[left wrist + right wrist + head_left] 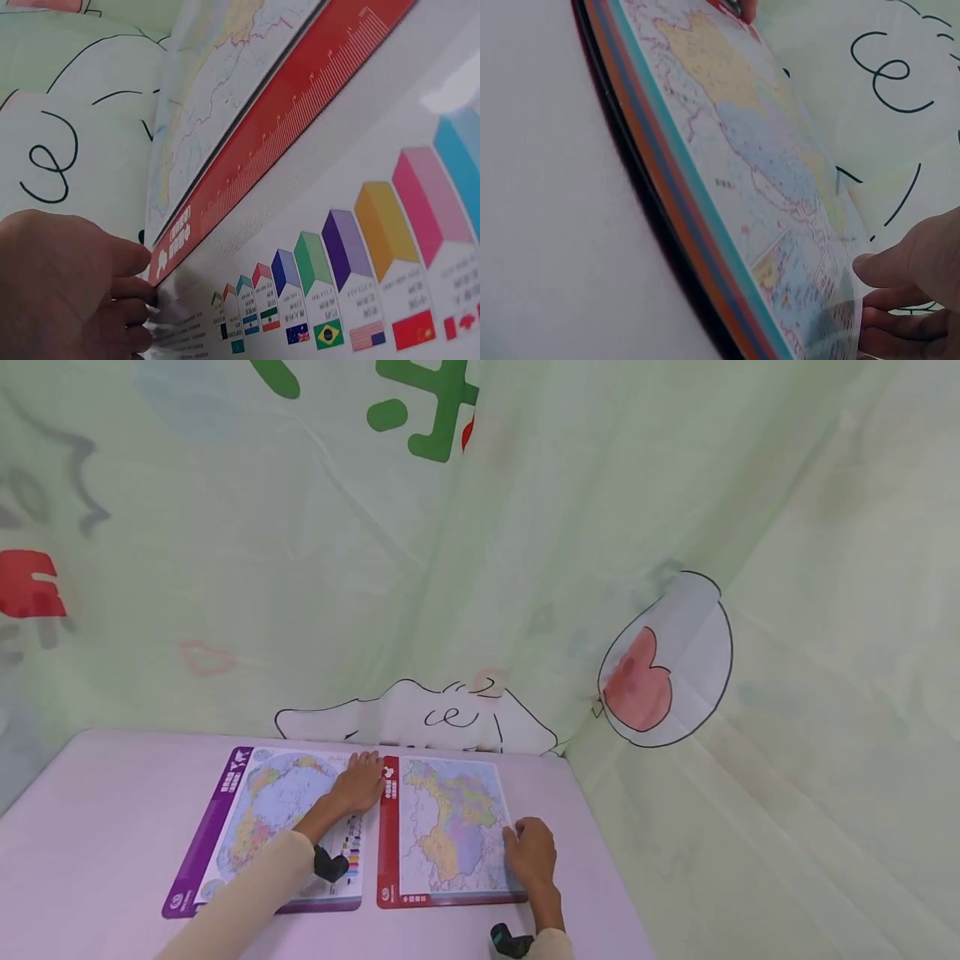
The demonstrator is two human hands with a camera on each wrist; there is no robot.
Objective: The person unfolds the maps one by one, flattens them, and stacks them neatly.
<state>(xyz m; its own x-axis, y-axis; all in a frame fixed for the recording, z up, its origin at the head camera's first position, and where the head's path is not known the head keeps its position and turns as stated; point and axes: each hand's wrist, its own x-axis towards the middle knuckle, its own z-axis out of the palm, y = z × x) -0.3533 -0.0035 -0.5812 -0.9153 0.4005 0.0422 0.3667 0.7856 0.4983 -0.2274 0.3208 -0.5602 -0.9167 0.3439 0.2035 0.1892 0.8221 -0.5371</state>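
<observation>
Two printed map sheets lie side by side. The left one, a world map (273,789), has a purple border. The right one, a map of China (461,814), has a red border. My left hand (360,783) rests over the purple-bordered map's upper right corner, fingers extended. In the left wrist view its thumb (133,256) touches the red border's corner. At the right edge of the red-bordered map, my right hand (532,853) holds that edge between thumb (870,268) and fingers. The right fingertips are partly hidden behind the edge.
The maps are on a pale pink table (112,810). A pale green printed curtain (337,568) hangs behind the table and along its right side. Each wrist carries a black camera mount (330,864).
</observation>
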